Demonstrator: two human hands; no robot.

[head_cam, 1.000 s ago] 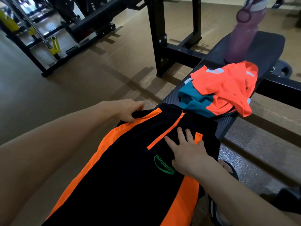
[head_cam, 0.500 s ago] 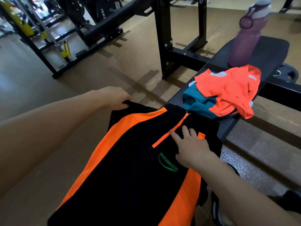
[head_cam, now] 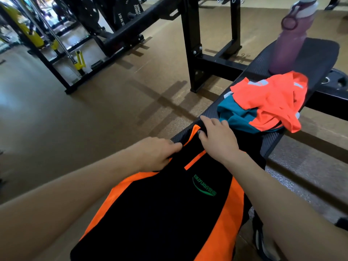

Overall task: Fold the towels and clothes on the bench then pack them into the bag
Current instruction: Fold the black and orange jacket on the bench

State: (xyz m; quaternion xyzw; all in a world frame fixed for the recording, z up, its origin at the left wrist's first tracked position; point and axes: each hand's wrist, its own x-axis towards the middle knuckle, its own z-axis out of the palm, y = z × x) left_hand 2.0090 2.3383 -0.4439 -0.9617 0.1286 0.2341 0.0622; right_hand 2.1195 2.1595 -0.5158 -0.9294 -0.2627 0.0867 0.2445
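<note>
A black shirt with orange side stripes and a green logo lies spread on the near end of the black bench. My left hand grips its folded-in left edge near the collar. My right hand pinches the collar end at the top. Beyond them a crumpled orange garment lies on a teal one, mid-bench. No bag is in view.
A purple water bottle stands at the bench's far end. A black rack frame rises left of the bench, with weight plates and yellow-handled gear behind. A shoe shows on the floor at the bench's right side.
My left hand has pulled the shirt's left side inward over the middle. My right hand has slid from the chest up to the collar.
</note>
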